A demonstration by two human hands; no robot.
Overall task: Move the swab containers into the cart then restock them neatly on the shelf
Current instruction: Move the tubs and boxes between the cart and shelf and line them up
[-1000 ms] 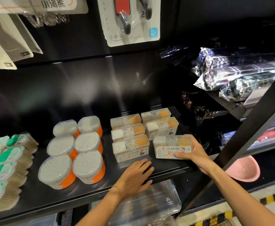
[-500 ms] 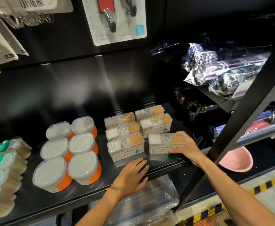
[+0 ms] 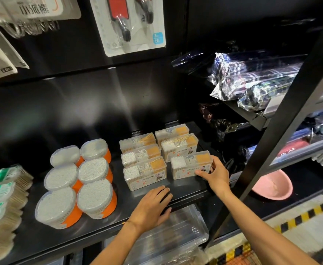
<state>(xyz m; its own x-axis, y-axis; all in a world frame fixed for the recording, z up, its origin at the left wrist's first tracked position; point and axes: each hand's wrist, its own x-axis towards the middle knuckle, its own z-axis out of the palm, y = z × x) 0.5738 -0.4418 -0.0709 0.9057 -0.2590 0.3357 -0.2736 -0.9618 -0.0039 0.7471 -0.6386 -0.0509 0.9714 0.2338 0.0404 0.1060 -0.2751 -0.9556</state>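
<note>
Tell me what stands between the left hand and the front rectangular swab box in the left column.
Nothing visible: the left hand lies flat on the shelf, and only bare shelf separates its fingertips from the front-left box.

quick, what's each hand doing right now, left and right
Left hand: open, resting flat on the shelf edge, holding nothing.
Right hand: gripping the right end of the front-right rectangular swab box.
</note>
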